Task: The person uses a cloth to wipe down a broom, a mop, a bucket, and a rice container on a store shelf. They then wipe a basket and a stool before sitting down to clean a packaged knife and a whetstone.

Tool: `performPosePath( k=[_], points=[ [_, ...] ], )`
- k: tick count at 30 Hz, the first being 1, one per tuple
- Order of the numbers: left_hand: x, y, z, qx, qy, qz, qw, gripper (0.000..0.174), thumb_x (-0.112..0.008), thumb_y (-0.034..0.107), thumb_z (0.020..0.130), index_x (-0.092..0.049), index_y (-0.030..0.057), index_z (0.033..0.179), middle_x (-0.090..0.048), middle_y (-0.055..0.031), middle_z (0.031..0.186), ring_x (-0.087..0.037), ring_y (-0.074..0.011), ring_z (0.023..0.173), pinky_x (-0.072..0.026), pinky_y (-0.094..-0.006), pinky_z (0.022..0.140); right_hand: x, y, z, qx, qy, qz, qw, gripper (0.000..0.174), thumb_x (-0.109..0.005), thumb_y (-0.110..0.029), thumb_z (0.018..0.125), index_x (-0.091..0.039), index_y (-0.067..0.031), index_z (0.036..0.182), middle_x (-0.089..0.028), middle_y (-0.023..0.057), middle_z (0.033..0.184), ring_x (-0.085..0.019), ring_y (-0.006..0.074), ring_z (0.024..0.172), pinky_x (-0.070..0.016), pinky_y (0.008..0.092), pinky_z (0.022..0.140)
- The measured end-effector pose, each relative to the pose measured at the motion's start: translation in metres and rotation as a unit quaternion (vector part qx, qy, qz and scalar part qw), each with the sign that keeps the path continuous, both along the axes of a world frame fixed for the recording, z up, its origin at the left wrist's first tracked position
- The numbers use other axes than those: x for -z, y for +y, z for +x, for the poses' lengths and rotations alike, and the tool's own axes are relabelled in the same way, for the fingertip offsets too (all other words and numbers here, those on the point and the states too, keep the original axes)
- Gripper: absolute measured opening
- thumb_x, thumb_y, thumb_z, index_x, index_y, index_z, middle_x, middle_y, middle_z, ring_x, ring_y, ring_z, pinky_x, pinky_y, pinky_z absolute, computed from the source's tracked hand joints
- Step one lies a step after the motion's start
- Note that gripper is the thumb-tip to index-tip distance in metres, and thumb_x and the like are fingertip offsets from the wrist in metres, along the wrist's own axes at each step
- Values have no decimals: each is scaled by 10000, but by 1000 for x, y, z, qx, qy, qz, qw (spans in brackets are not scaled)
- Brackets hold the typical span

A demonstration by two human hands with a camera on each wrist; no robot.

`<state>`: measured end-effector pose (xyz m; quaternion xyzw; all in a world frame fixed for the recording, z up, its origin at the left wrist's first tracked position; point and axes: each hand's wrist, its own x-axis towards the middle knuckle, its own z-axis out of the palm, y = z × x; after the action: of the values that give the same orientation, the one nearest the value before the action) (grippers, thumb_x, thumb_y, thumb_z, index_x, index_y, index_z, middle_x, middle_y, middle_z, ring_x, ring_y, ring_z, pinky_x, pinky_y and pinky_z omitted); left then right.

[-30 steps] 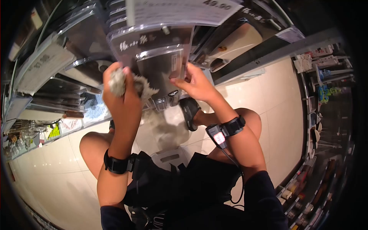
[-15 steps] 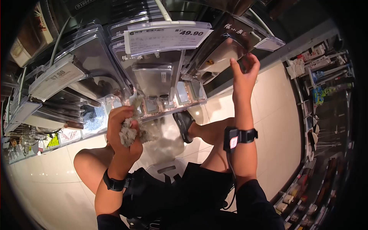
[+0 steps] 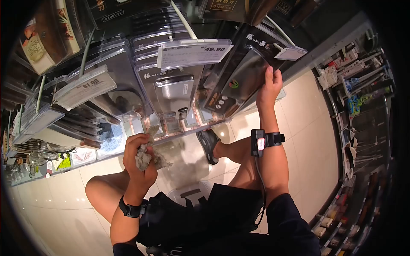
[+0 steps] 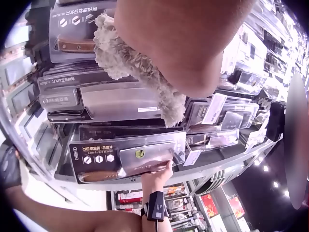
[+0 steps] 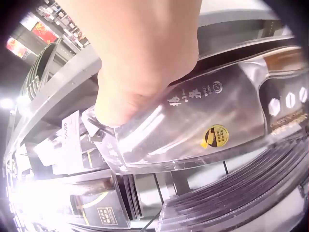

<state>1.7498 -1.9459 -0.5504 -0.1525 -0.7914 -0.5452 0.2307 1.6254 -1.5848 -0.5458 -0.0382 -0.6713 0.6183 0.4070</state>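
Bunched in the left hand [image 3: 133, 156] is a grey fluffy cloth [image 3: 144, 159], low in front of the hanging packages; the left wrist view shows the cloth [image 4: 133, 65] hanging beside the hand [image 4: 178, 43]. At the outer edge of a clear-and-black packaged cleaver [image 3: 242, 83] is the right hand [image 3: 269, 90], with its fingers gripping that edge. From the left wrist, the right hand [image 4: 155, 180] pinches the lower edge of the same package [image 4: 104, 162]. Close up, the hand [image 5: 140, 63] covers part of the package [image 5: 193, 125], hiding its fingertips.
Price tags [image 3: 194, 54] hang on hooks before rows of packaged knives [image 3: 175, 91]. A metal shelf edge [image 3: 192, 128] runs below them. A foot in a dark shoe [image 3: 208, 146] rests on the tiled floor [image 3: 55, 217]. Another stocked rack [image 3: 363, 106] stands at right.
The right hand has left the middle package and moved right to the cleaver package, which now stands turned differently. The left hand has drawn down from the middle package with the cloth.
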Motion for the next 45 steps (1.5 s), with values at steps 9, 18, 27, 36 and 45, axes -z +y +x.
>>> performPosePath(
  k=[9,18,27,36,45],
  points=[
    [3,0,-1,12,-6,1,1000,156,-511,-59,773,-507,-29,927,-559,-173,932,-560,-272,864,-424,-316,802,-19,-27,39,-182,85,-149,968,206,-538,-245,914,-505,-45,877,-563,11,802,-531,78,746,-438,201,653],
    [13,5,2,137,-116,8,984,181,-594,-8,753,-500,-6,908,-570,-146,932,-555,-208,845,-419,-278,762,0,-72,97,-253,-27,-32,967,421,-593,-348,864,-517,32,1028,-600,92,966,-556,115,843,-442,244,758],
    [2,32,28,224,-333,295,867,449,-708,10,714,-489,30,1105,-574,-38,1027,-522,-99,912,-422,-247,829,4,-141,127,-356,-135,-171,909,208,-590,-217,885,-538,-16,906,-497,-51,722,-391,-7,619,-298,155,535],
    [-27,14,37,151,-295,408,851,310,-576,41,818,-475,40,1111,-550,-13,902,-520,-80,798,-436,-216,702,15,-141,145,-583,-232,-135,767,703,-665,-61,784,-262,-58,1360,-421,33,1250,-431,120,1130,-412,296,927],
    [2,22,17,-164,127,-197,958,280,-683,209,708,-499,61,856,-314,-157,1118,-367,-422,1147,-138,-654,980,5,-166,149,-564,-234,-14,792,674,-625,-26,796,-251,-10,1356,-501,58,1170,-483,79,946,-425,234,816]
  ],
)
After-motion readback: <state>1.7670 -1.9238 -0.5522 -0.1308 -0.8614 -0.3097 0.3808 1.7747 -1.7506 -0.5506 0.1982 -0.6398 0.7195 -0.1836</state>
